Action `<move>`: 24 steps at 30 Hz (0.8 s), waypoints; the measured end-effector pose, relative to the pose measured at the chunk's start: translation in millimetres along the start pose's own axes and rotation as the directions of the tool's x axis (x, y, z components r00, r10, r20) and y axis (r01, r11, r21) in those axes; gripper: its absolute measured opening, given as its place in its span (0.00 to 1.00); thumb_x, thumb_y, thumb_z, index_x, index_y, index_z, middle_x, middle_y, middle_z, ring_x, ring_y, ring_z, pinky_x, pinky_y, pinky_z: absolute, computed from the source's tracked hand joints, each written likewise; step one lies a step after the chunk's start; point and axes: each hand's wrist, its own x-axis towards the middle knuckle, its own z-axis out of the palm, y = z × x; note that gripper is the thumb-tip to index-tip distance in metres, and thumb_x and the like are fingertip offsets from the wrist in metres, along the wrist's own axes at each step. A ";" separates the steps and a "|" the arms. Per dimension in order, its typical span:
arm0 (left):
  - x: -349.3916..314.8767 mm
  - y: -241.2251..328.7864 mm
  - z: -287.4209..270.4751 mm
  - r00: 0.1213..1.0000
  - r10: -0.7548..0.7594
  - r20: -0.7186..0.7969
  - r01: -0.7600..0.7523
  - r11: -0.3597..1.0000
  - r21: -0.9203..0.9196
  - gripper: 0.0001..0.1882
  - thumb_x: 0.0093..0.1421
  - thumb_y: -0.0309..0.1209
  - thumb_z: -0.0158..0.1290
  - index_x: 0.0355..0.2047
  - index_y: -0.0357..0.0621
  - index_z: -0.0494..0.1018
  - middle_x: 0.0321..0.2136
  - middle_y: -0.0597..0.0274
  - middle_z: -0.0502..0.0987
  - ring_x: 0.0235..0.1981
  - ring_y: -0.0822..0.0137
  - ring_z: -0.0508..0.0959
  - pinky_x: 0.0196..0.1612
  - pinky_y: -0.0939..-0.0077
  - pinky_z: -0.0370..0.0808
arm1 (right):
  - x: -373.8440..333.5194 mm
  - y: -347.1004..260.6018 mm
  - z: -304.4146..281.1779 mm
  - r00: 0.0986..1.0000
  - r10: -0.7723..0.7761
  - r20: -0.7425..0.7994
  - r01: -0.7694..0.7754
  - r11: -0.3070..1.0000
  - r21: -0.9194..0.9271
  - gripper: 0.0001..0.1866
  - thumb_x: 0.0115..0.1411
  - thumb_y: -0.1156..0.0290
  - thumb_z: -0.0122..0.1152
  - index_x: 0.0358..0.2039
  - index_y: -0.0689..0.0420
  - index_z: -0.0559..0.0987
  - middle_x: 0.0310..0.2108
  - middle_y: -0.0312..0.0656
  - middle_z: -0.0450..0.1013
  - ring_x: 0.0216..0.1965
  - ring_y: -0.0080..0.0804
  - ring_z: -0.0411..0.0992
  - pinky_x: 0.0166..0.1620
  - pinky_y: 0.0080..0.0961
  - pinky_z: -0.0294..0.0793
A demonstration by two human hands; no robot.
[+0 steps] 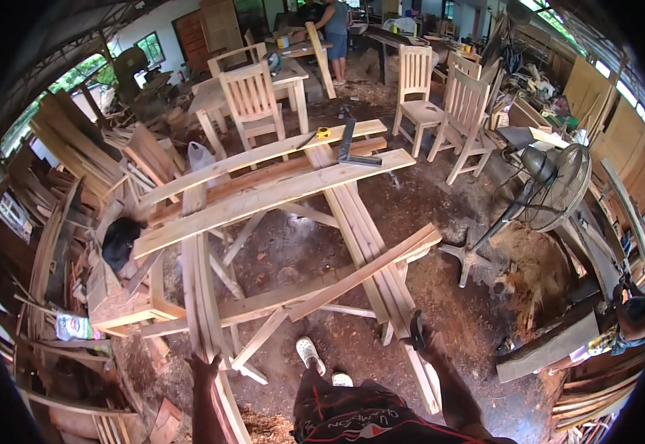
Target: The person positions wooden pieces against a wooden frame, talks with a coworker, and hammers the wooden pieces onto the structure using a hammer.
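Note:
Two long stacks of boards run away from me on supports, a left stack [201, 303] and a right stack [378, 266]. My left hand [205, 368] lies at the near part of the left stack, fingers apart, holding nothing that shows. My right hand [429, 346] is beside the right stack, closed around a narrow black object [416, 329] whose kind I cannot make out. A loose plank [367, 272] lies slantwise across the right stack. Farther off, several planks [278, 196] rest crosswise on both stacks, bearing a black metal square [349, 144] and a yellow tape measure [323, 133].
Wooden chairs [465, 118] and a table [289, 74] stand at the back. A pedestal fan [552, 185] is on the right. Scrap wood [145, 155] is piled on the left. At the far end a person [335, 37] stands near another table. Sawdust covers parts of the floor.

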 end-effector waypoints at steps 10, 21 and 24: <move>-19.6 -2.4 -3.5 0.992 -0.008 0.125 0.000 0.998 0.070 0.80 0.40 0.53 0.76 0.72 0.38 0.25 0.62 0.25 0.63 0.61 0.33 0.69 0.61 0.50 0.70 | 19.8 -42.1 0.4 0.934 0.347 0.089 -0.320 0.919 -0.230 0.31 0.48 0.43 0.75 0.46 0.50 0.79 0.35 0.46 0.82 0.39 0.45 0.82 0.40 0.39 0.79; -25.6 3.3 9.6 0.986 0.134 -0.103 -0.146 0.982 -0.123 0.77 0.30 0.40 0.76 0.73 0.39 0.36 0.65 0.37 0.62 0.65 0.39 0.64 0.65 0.50 0.64 | -12.9 16.9 41.6 0.931 0.356 0.085 -0.353 0.811 0.466 0.21 0.66 0.49 0.54 0.33 0.56 0.75 0.24 0.44 0.77 0.26 0.39 0.78 0.29 0.40 0.78; -15.0 17.2 11.8 0.995 0.052 -0.084 -0.066 0.984 -0.166 0.77 0.29 0.40 0.77 0.73 0.39 0.36 0.65 0.37 0.62 0.65 0.40 0.64 0.65 0.50 0.64 | -4.9 10.7 35.9 0.930 0.341 -0.136 -0.367 0.872 -0.323 0.23 0.68 0.46 0.51 0.33 0.56 0.75 0.23 0.39 0.77 0.25 0.32 0.77 0.29 0.36 0.79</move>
